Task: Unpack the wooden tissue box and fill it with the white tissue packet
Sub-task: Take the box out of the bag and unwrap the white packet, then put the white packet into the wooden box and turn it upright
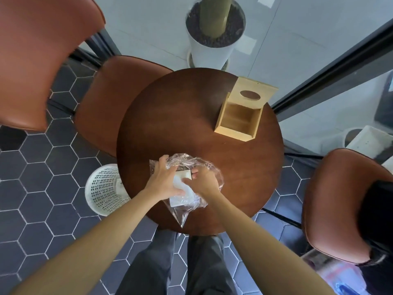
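Observation:
A pale wooden tissue box (238, 122) stands open at the far right of the round dark wooden table (170, 124), its lid (254, 92) with an oval hole slid back past the far end. Near the front edge both hands are on a crumpled clear plastic wrap (187, 201) that holds a white tissue packet (180, 184) and a small wooden piece (184, 173). My left hand (164, 177) presses down on the wrap and packet from the left. My right hand (202, 184) pinches the wrap and packet from the right.
Brown leather chairs stand at the left (38, 60), behind the table (110, 99) and at the right (340, 205). A white perforated bin (104, 188) sits on the hexagon-tiled floor left of the table. A white plant pot (212, 41) stands beyond the table.

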